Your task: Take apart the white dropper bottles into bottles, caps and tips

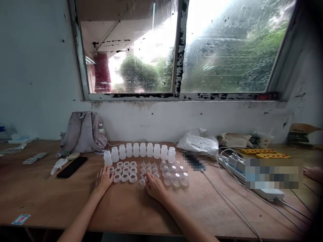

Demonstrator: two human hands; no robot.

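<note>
My left hand [104, 178] rests on the table with its fingers stretched out. Its fingertips are beside a translucent ring [111, 170] and just below the leftmost white bottle [107, 158]. Rows of screw rings [125, 177] stand to its right. Over the clear bottle nipples [142, 182] reaches my right hand [154, 186], fingers slightly bent and apart, touching or nearly touching the near ones. It hides part of that group. Clear domed caps [176, 181] sit in rows to the right. Several bottles [142, 150] form a curved line behind everything.
A black phone [72, 167] and a grey backpack [84, 132] are on the left. To the right lie a plastic-wrapped packet [198, 143], a power strip [268, 193] with cables, and yellow blocks [272, 156]. Another person's hand [313, 174] shows at the right edge.
</note>
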